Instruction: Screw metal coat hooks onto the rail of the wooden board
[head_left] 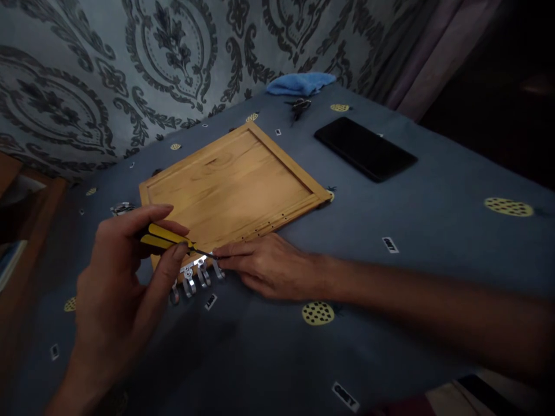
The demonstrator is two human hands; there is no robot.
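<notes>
My left hand (125, 271) is closed around the yellow handle of a screwdriver (167, 237), its thin dark shaft slanting down to the right. The screwdriver's tip meets a silver metal hook rail (200, 263) at the near edge of a framed wooden board (225, 179). Several curved hooks hang from the rail over that edge. My right hand (277, 266) has its fingers pressed together on the rail's right end, right by the tip, and they hide that end. A row of small dark holes runs along the board's edge beyond my right fingers.
On the blue pineapple-print tablecloth (433, 289) lie a black phone (365, 148), dark scissors (299, 107) and a blue cloth (301, 84). Metal pieces (122, 208) lie left of the board. Patterned curtain (173, 58) backs the table; wooden furniture (34, 231) stands left.
</notes>
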